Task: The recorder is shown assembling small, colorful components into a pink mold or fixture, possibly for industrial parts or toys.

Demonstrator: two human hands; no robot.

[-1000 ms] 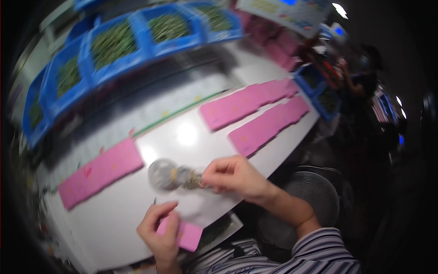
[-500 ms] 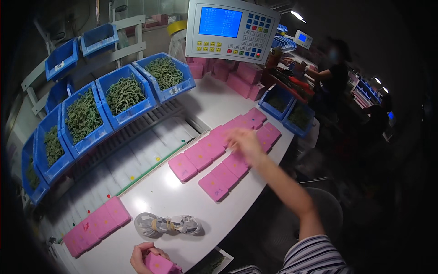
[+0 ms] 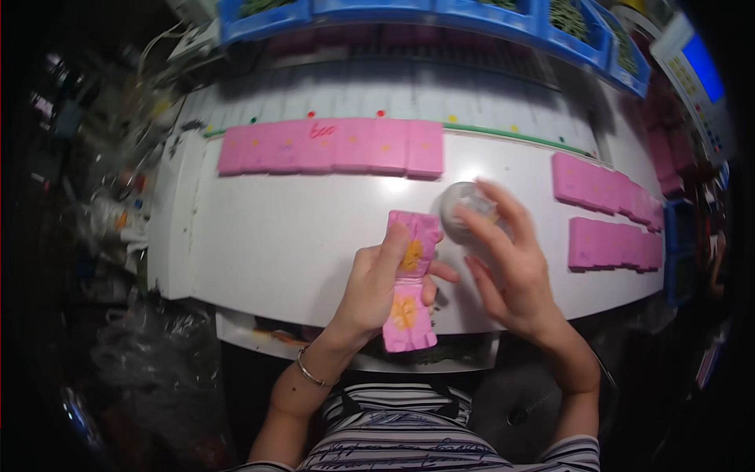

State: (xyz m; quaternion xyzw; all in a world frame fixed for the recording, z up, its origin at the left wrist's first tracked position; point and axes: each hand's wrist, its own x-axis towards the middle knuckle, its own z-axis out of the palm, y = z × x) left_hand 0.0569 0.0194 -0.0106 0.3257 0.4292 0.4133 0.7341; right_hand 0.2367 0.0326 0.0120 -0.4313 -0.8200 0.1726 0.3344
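Note:
My left hand [image 3: 373, 287] is closed around a pink two-part hinged block [image 3: 410, 318]. The block is spread open, with yellow-orange patches on its two inner faces. My thumb presses on the upper half. My right hand [image 3: 519, 271] is over the table with fingers apart, slightly blurred. Its fingertips overlap a rounded grey-white pouch [image 3: 454, 206], and whether they touch it I cannot tell. The pouch's tied part is mostly hidden by the fingers.
A row of pink blocks [image 3: 338, 149] lies along the table's back edge at left. Two shorter rows, a far one [image 3: 586, 182] and a near one [image 3: 602, 244], lie at right. Blue bins [image 3: 370, 6] of green strands hang above. A control panel [image 3: 696, 86] stands at far right.
The view has swung left and down. My right hand has come back from the right-hand block rows to the pouch. The pink block in my left hand is now spread open.

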